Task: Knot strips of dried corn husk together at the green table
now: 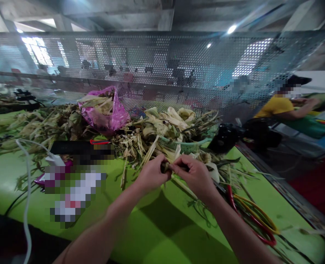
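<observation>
Just in front of the basket, above the green table, my left hand (157, 170) and my right hand (191, 172) meet, fingers pinched. Between the fingertips is a small brownish strip of dried husk (166, 167), mostly covered by them. Pale dried corn husks (168, 123) are heaped behind my hands, in and around a green plastic basket (186, 146). Loose husk strips and stalks lie on the table close to both hands.
A pink plastic bag (107, 113) of husks stands back left. Nearer lie a black case (68, 147) and a white cable (27, 183). Red-handled and yellow-handled tools (257, 216) lie right. Behind rises a perforated metal screen (151, 66). A person in yellow (278, 104) sits far right.
</observation>
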Demonstrator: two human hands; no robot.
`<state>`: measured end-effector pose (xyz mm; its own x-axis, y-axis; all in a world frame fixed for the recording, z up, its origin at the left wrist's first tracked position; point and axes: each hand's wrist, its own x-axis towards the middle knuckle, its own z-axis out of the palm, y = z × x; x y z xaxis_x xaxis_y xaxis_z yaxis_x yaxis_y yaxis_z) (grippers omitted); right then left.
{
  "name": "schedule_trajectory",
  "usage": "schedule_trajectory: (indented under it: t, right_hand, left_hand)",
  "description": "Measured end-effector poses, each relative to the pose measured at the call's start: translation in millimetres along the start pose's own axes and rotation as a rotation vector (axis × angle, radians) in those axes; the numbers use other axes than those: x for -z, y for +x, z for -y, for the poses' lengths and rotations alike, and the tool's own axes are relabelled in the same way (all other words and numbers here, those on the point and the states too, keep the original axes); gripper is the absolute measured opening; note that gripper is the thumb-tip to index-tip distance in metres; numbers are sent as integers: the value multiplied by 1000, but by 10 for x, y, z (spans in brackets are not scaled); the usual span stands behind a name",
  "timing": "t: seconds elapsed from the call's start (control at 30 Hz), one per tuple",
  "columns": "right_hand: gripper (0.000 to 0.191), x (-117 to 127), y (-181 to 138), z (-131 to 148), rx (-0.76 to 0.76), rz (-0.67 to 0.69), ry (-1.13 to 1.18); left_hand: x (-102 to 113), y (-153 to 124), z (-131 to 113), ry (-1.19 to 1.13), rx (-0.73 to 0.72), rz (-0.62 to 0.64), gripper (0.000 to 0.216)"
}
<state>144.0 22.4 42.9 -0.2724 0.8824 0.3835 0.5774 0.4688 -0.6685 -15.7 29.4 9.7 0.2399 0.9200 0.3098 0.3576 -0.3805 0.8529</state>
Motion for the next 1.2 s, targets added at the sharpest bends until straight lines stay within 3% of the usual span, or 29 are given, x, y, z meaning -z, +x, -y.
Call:
schedule_trajectory:
  t: [0.2, 0.37, 0.6, 0.73, 0.87, 1.07, 1.2]
  right_hand:
    - [17, 49, 17, 48, 87, 56, -6]
    - [14, 27, 0, 14, 107, -42, 59]
    - [17, -31, -31, 43, 159, -28, -3]
    - [25, 41, -19, 74, 150, -89, 44]
    - [22, 45, -14, 34, 124, -117, 103]
    - [21, 7, -39, 56, 220, -51, -118]
    - [19, -23, -54, 93, 260, -114, -156]
  left_hand:
    - [9, 24, 49, 12, 55, 9, 15]
    - [12, 26, 70, -73, 45, 11, 18]
    - [-35, 15, 146, -228, 11, 35, 19]
    - [-40, 57, 95, -415, 106, 14, 22]
    - [-44, 57, 68, -439, 144, -6, 25]
    - [-77, 27, 170, -377, 36, 82, 24]
    - [-65, 34, 211, -434, 31, 94, 22]
